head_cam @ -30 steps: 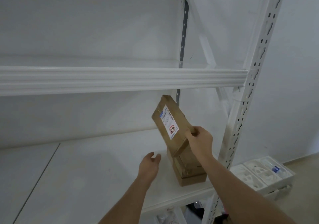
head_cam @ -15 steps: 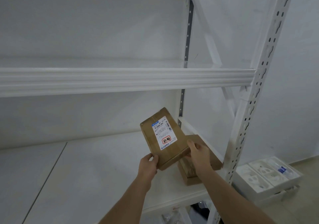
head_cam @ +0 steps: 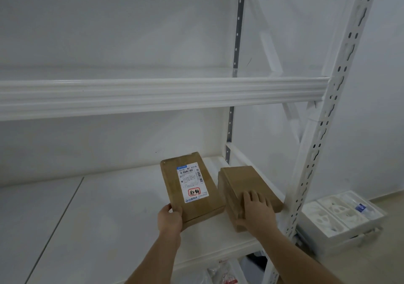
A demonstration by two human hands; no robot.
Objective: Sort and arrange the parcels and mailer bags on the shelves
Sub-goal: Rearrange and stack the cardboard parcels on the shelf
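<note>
A flat brown cardboard parcel (head_cam: 175, 187) with a white shipping label lies label-up on the white shelf board (head_cam: 109, 207). My left hand (head_cam: 170, 220) grips its near left corner. Right beside it stands a thicker plain brown box (head_cam: 238, 178), close to the right upright. My right hand (head_cam: 254, 210) lies on the near end of that box, fingers spread flat on its top and the thumb against the front face. The two parcels touch or nearly touch along their sides.
A white upper shelf beam (head_cam: 153, 95) crosses the view above the parcels. The perforated white upright (head_cam: 317, 152) stands just right of the box. White foam trays (head_cam: 341, 216) sit on the floor to the right. Plastic bags (head_cam: 220, 275) show on the level below.
The labelled parcel was tilted up on top of the thicker box in my right hand; it now lies flat on the shelf beside it in my left hand. My right hand moved onto the thicker box.
</note>
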